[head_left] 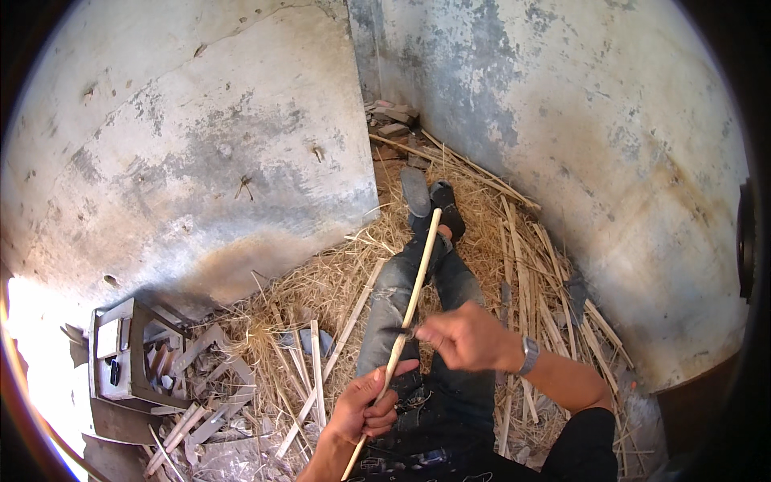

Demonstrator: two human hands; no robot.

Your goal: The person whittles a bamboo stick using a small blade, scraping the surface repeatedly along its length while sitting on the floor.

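Pale stick point(419, 277): it's slanting toward one o'clock, over the legs point(461, 291)!
Left hand point(371, 406): clasping it at six, index finger point(409, 366) pointing free.
Right hand point(462, 336): at five, fingers bunching tight, gripping a dark tool point(393, 330) across it!

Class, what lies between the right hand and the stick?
A dark blade, gripped in the right hand, crosses the stick; the head view shows this.

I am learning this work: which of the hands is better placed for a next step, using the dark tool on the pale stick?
Probably the right hand: it holds the dark tool at the pale stick, while the left hand grips the stick.
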